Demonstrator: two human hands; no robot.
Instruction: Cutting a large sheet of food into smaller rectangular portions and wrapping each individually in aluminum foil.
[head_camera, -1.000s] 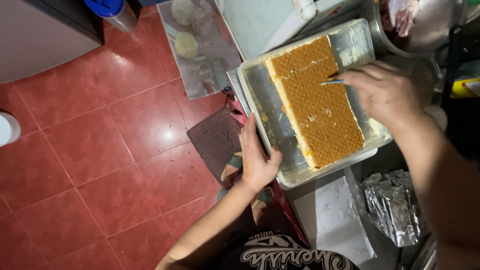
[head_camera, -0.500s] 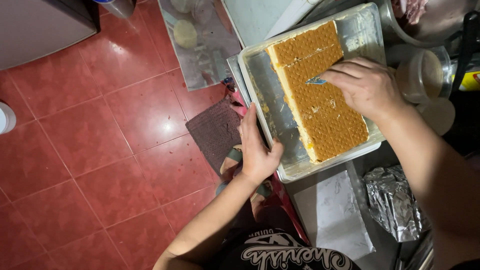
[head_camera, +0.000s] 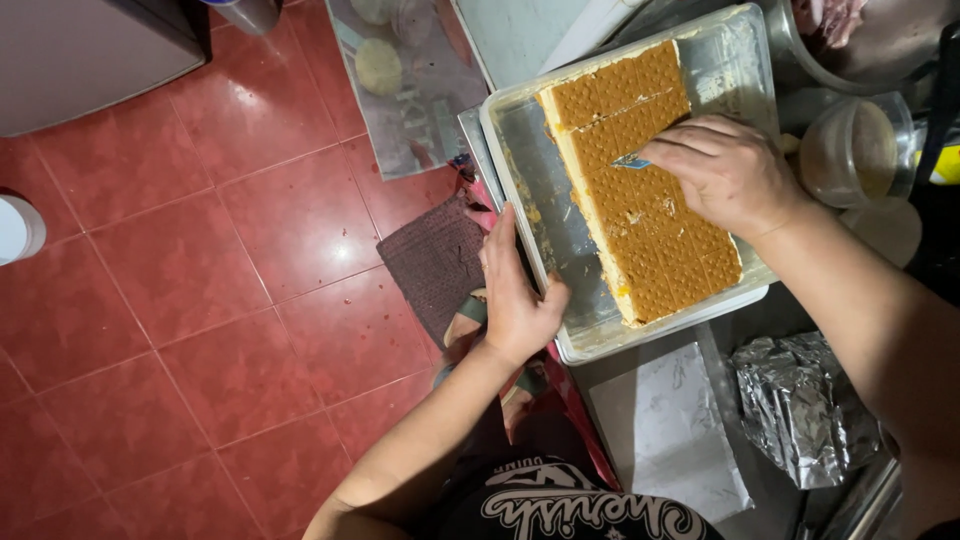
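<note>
A metal baking tray (head_camera: 545, 205) sits on a counter and holds a long slab of layered wafer cake (head_camera: 640, 190) with cream between the layers. My left hand (head_camera: 515, 290) grips the tray's near side edge, fingers on the rim. My right hand (head_camera: 725, 170) rests on top of the wafer slab and holds a small blue-handled knife (head_camera: 632, 161), its tip on the wafer surface near the slab's middle. Bare metal shows in the tray beside the slab.
Crumpled foil (head_camera: 800, 410) and a white paper sheet (head_camera: 685, 430) lie on the counter. A plastic container (head_camera: 860, 150) and a metal bowl (head_camera: 850, 40) stand beyond the tray. Below are red floor tiles (head_camera: 200, 300), a brown mat (head_camera: 435, 260) and a white cup (head_camera: 18, 228).
My right hand with the knife has slid along the wafer slab toward its middle. My left hand has kept its hold on the tray edge.
</note>
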